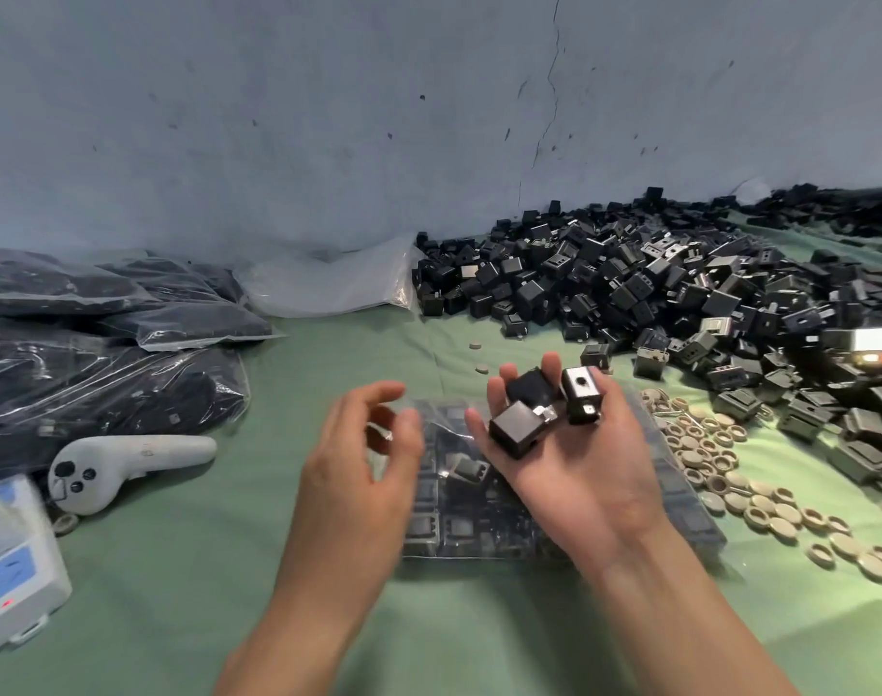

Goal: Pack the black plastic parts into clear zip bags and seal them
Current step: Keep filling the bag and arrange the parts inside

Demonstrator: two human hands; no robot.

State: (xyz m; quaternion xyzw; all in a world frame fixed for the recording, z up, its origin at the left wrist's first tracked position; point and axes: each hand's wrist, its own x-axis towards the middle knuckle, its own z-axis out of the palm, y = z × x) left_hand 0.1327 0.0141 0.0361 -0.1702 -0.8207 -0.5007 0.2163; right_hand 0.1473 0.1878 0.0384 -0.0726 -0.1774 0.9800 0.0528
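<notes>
A clear zip bag (690,514), partly filled with rows of black plastic parts, lies flat on the green cloth in front of me. My right hand (574,474) hovers palm up over the bag. Three black parts (516,428) rest on its nearly straight fingers, one of them showing a white face. My left hand (363,469) is blurred, with its fingers curled. Its thumb and forefinger pinch the bag's upper left corner. A big heap of loose black parts (654,283) fills the right side up to the wall.
Several filled, sealed bags (107,354) are stacked at the left, with a pile of empty clear bags (328,283) against the wall. Beige round caps (760,499) lie to the right of the bag. A grey handheld controller (122,464) and a white device (12,560) sit at the near left.
</notes>
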